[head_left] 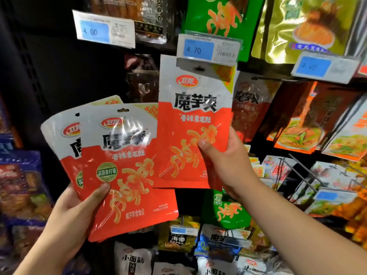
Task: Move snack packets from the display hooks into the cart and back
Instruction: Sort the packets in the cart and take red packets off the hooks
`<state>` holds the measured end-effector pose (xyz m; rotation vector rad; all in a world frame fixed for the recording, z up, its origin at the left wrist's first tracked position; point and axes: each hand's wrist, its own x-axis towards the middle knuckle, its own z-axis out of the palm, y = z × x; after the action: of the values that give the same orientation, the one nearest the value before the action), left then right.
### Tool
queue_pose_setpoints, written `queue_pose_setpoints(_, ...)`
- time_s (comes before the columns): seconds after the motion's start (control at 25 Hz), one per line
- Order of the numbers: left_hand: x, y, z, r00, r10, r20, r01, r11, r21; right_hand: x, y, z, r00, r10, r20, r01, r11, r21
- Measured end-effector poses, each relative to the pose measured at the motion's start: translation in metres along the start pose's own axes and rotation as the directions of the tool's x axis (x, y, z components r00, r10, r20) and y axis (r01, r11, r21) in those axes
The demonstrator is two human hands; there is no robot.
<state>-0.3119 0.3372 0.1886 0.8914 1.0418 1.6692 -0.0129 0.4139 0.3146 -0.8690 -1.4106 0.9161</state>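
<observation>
Hands, red packets, snack display

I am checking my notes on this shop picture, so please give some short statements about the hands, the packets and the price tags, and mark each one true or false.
1. The right hand holds the raised packet just under the 4.70 price tag. True.
2. The left hand is empty. False: it grips the fanned packets, at least two, red and white.
3. The 4.00 price tag hangs at the upper left. True.
4. The packet above the 4.70 tag is blue. False: the green packet hangs there.
5. A cart shows in the picture. False: none is in view.
</observation>
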Motion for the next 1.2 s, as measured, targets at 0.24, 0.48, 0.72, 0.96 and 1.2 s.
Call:
queue_pose_setpoints(0.24, 0.008, 0.021, 0.014, 0.999, 0.004, 0.038, -0.006, 0.999, 0.052, 0.000, -0.001, -0.001, 0.999, 0.041, -0.010, -0.040, 0.997, 0.070)
queue_pose_setpoints(0.48, 0.016, 0.036, 0.026, 0.997, 0.027, 0.072, -0.034, 0.994, 0.104, 0.003, -0.009, 0.001, 1.000, 0.008, -0.029, -0.006, 0.999, 0.054)
queue_pose_setpoints(0.72, 0.019, 0.035, 0.037, 0.996, 0.066, 0.068, -0.073, 0.992, 0.107, 0.013, -0.013, -0.001, 0.999, 0.032, 0.023, -0.033, 0.999, 0.039)
queue_pose_setpoints(0.96, 0.018, 0.029, 0.027, 0.998, 0.056, -0.002, -0.055, 0.993, 0.107, 0.048, 0.009, -0.012, 0.998, 0.052, -0.044, -0.057, 0.991, -0.125)
queue_pose_setpoints(1.2, 0.008, 0.028, -0.004, 0.992, 0.016, -0.122, -0.002, 0.993, 0.120, 0.106, 0.045, -0.009, 0.981, 0.128, -0.143, -0.156, 0.967, -0.201)
